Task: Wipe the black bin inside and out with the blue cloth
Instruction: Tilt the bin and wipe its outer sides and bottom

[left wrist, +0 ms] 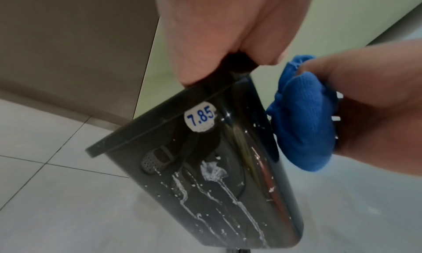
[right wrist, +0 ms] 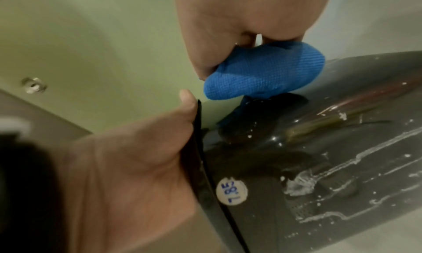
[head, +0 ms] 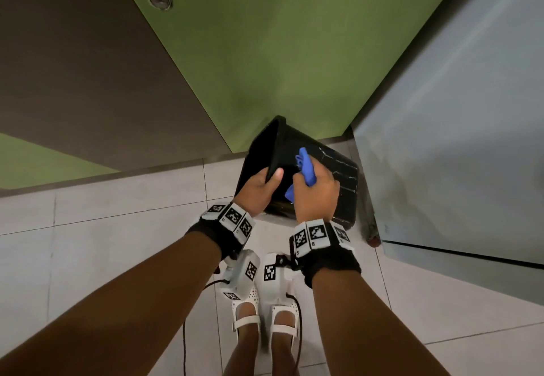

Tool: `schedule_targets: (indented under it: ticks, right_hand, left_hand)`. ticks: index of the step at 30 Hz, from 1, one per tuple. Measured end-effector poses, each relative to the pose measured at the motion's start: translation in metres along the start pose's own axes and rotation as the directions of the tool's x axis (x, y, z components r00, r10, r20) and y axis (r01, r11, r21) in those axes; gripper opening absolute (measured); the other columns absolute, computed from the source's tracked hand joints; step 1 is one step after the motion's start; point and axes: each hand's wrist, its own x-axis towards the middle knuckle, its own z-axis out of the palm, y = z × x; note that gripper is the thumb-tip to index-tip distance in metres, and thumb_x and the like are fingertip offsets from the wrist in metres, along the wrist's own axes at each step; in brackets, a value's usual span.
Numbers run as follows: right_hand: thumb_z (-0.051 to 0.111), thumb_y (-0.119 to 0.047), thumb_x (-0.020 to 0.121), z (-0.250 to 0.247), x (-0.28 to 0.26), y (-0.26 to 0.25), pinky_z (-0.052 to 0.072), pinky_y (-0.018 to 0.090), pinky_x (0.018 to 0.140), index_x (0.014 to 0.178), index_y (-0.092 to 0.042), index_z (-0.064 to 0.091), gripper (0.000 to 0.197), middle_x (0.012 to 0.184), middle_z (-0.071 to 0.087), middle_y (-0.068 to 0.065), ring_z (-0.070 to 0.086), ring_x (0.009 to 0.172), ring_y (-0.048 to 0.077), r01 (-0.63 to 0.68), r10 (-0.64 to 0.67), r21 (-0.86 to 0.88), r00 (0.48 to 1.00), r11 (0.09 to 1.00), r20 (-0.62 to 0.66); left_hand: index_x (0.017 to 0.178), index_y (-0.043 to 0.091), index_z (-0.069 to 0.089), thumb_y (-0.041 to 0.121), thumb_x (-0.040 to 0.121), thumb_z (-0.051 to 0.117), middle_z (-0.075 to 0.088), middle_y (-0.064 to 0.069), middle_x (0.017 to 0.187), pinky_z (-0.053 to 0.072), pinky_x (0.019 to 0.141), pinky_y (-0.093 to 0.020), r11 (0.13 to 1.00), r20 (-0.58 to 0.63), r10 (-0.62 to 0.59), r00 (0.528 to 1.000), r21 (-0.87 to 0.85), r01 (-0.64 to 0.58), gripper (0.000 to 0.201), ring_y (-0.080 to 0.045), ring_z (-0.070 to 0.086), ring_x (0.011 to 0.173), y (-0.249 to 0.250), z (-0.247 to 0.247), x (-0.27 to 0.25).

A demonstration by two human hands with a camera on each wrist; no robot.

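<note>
The black bin is tilted above the tiled floor, its mouth facing left, its outer wall streaked with white drips. My left hand grips its rim, thumb on the outside. My right hand holds the bunched blue cloth against the bin's upper outer wall. In the left wrist view the cloth sits beside the bin's edge, next to a round white "7.85" sticker. The right wrist view shows the cloth pressed on the glossy wall and the left hand on the rim.
A green partition and a brown panel stand behind the bin. A grey door or panel rises at the right, close to the bin. My feet in white shoes stand on pale floor tiles, with cables trailing.
</note>
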Motion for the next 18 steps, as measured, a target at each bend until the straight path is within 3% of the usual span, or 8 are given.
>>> schedule_targets:
  ticks: [2, 5, 8, 10, 13, 18]
  right_hand:
    - [0.058, -0.021, 0.085, -0.001, -0.006, -0.004, 0.033, 0.025, 0.096, 0.129, -0.017, 0.055, 0.044, 0.130, 0.058, 0.006, 0.051, 0.114, 0.027, 0.083, -0.079, -0.116, 0.996, 0.990, 0.039]
    - [0.053, -0.032, 0.090, -0.003, -0.012, -0.011, 0.032, 0.035, 0.101, 0.136, -0.022, 0.047, 0.048, 0.146, 0.041, 0.004, 0.039, 0.124, 0.027, 0.128, -0.103, -0.244, 0.988, 0.961, 0.113]
    - [0.032, -0.049, 0.096, -0.004, -0.014, -0.017, 0.016, 0.042, 0.113, 0.145, -0.028, 0.030, 0.053, 0.158, 0.016, -0.001, 0.016, 0.141, 0.025, 0.110, -0.036, -0.311, 0.972, 0.944, 0.232]
    - [0.019, -0.050, 0.098, -0.002, -0.018, -0.017, 0.005, 0.044, 0.117, 0.147, -0.028, 0.024, 0.054, 0.159, 0.008, -0.002, 0.002, 0.146, 0.024, 0.124, -0.036, -0.336, 0.966, 0.934, 0.257]
    - [0.008, -0.047, 0.093, 0.000, -0.024, -0.014, 0.006, 0.044, 0.118, 0.147, -0.029, 0.022, 0.059, 0.159, 0.009, -0.002, 0.003, 0.147, 0.025, 0.181, -0.088, -0.379, 0.964, 0.907, 0.250]
    - [0.007, -0.055, 0.089, -0.002, -0.034, -0.014, 0.016, 0.042, 0.116, 0.145, -0.026, 0.028, 0.066, 0.155, 0.025, -0.001, 0.018, 0.144, 0.024, 0.253, -0.166, -0.379, 0.955, 0.890, 0.248]
  left_hand:
    - [0.114, 0.006, 0.059, 0.029, 0.099, 0.036, 0.062, -0.005, 0.105, 0.040, 0.095, -0.029, 1.000, -0.040, 0.004, 0.999, -0.021, -0.005, 0.035, -0.014, 0.054, 0.099, 0.006, 0.003, 0.000]
    - [0.104, 0.012, 0.061, 0.030, 0.099, 0.035, 0.063, -0.007, 0.100, 0.042, 0.098, -0.038, 0.998, -0.064, -0.022, 0.998, -0.056, 0.018, 0.033, -0.017, 0.056, 0.094, 0.011, 0.004, 0.000]
    - [0.110, 0.012, 0.061, 0.036, 0.098, 0.035, 0.066, -0.012, 0.110, 0.043, 0.103, -0.046, 0.993, -0.055, -0.067, 0.996, -0.102, 0.061, 0.038, -0.024, 0.061, 0.104, 0.014, 0.004, -0.002]
    - [0.114, 0.015, 0.060, 0.042, 0.094, 0.035, 0.065, -0.013, 0.115, 0.042, 0.104, -0.049, 0.989, -0.043, -0.087, 0.995, -0.126, 0.082, 0.042, -0.026, 0.060, 0.110, 0.017, 0.004, -0.005]
    - [0.113, 0.018, 0.060, 0.043, 0.095, 0.035, 0.065, -0.015, 0.116, 0.042, 0.104, -0.049, 0.978, -0.017, -0.132, 0.991, -0.162, 0.128, 0.040, -0.028, 0.059, 0.112, 0.023, 0.002, -0.012]
    - [0.110, 0.011, 0.061, 0.035, 0.098, 0.033, 0.066, -0.010, 0.107, 0.046, 0.094, -0.038, 0.937, -0.011, -0.237, 0.971, -0.268, 0.226, 0.039, -0.025, 0.060, 0.104, 0.024, -0.003, -0.020]
